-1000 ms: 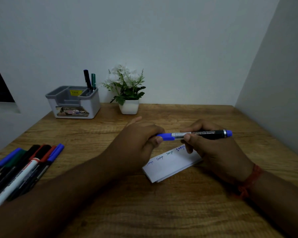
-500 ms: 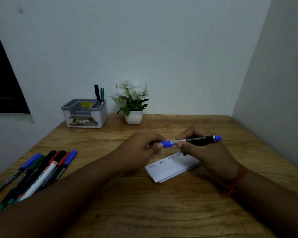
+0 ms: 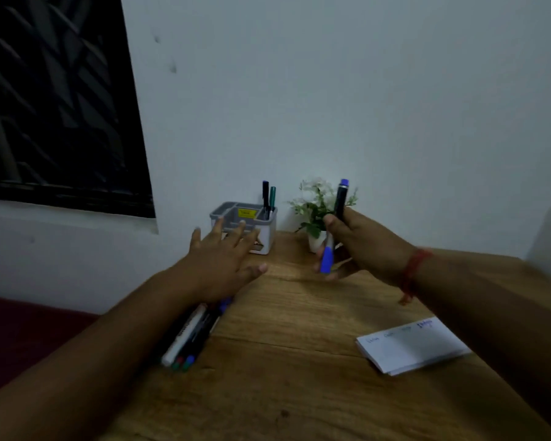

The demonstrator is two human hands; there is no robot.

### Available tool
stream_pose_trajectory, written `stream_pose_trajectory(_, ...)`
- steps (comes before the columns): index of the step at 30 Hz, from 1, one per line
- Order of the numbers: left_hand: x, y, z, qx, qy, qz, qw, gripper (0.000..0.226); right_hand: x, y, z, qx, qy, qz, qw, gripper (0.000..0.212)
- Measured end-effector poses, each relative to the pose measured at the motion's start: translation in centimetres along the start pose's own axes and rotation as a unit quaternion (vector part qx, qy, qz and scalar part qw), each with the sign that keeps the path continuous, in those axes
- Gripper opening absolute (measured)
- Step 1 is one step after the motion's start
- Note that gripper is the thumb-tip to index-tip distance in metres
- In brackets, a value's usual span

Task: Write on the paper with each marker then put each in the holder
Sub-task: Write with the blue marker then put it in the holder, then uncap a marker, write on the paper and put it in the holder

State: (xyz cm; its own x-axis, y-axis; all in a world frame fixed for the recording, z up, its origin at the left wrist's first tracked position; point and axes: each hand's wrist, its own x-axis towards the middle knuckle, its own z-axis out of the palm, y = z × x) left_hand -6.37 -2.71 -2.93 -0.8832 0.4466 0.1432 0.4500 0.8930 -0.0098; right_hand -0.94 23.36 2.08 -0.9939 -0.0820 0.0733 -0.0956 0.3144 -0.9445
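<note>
Raising the capped blue marker (image 3: 334, 230) upright in my gripping right hand (image 3: 363, 246), I see my left hand (image 3: 223, 259) has let go, fingers spread wide before the holder (image 3: 268, 229).

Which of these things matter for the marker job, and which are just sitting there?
Job: blue marker in right hand; holder; paper; markers waiting under left hand.
Lying about: potted plant; table.

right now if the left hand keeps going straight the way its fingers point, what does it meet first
Most likely the grey desk organiser. The left hand is open, its straight fingers aimed up-table at the organiser's front wall, with nothing visible between. Depth is hard to judge from this one view; the fingertips may already be close to it.
</note>
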Motion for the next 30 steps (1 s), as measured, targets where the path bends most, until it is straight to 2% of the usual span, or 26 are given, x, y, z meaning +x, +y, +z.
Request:
stream_pose_trajectory(3,-0.7,-2.0,1.1,0.020,0.019,-0.017,0.999,0.092,3.8,-1.2,2.6,-0.134,0.005,-0.002,0.991,0.027)
stream_pose_trajectory(6,-0.9,-2.8,2.2,0.016,0.043,-0.025,0.999,0.089,7.7,-2.9,4.5,-0.324,0.044,-0.036,0.944,0.024)
stream_pose_trajectory(9,-0.9,-2.9,2.8,0.001,0.066,-0.009,0.998,0.083,11.2,-4.7,5.3,-0.401,0.096,-0.079,0.907,0.029)
stream_pose_trajectory(12,-1.2,-3.2,3.0,0.007,0.068,0.002,0.998,0.078,14.2,-6.4,5.8,-0.493,0.126,-0.120,0.852,0.027)
stream_pose_trajectory(15,-1.5,-3.8,2.9,0.010,0.060,-0.004,0.998,0.083,16.9,-7.9,6.5,-0.540,0.122,-0.134,0.822,0.025)
stream_pose_trajectory(21,-1.4,-4.0,2.9,0.003,0.046,-0.003,0.999,0.090,20.4,-8.7,9.3,-0.669,0.096,-0.144,0.723,0.022)
stream_pose_trajectory(23,-1.3,-3.9,3.0,0.006,0.038,-0.009,0.999,0.087,21.2,-8.4,10.1,-0.686,0.084,-0.148,0.707,0.017)
stream_pose_trajectory(25,-1.2,-4.0,3.1,0.010,0.032,-0.013,0.999,0.081,21.9,-7.9,11.1,-0.688,0.067,-0.148,0.707,0.017)
stream_pose_trajectory(30,-1.1,-4.2,3.3,0.018,0.016,-0.012,1.000,0.079,22.7,-6.6,12.9,-0.685,0.023,-0.142,0.714,0.033)
